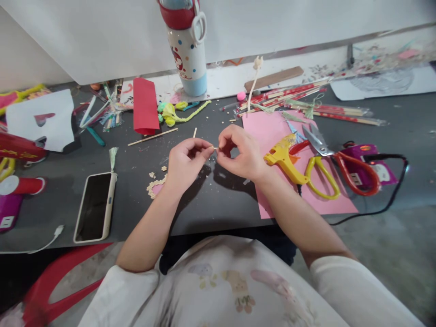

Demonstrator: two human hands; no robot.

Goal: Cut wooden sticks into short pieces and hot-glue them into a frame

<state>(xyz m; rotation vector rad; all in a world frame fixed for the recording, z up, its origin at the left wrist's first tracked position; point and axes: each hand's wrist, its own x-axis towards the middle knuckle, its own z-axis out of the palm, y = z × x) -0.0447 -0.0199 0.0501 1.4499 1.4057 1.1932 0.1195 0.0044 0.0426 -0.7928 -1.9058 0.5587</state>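
Note:
My left hand and my right hand meet above the dark table, fingers pinched together. Between them they hold a thin wooden stick; the left pinches its end. The right hand's fingers also close on something small and red that I cannot make out. Below the left hand lies a small heart shape edged with pale beads. A yellow glue gun lies just right of my right wrist on pink paper.
Scissors with yellow and red handles and a purple power strip lie right. A phone lies left. A dotted bottle, red folded paper, loose sticks and chopstick packs lie behind.

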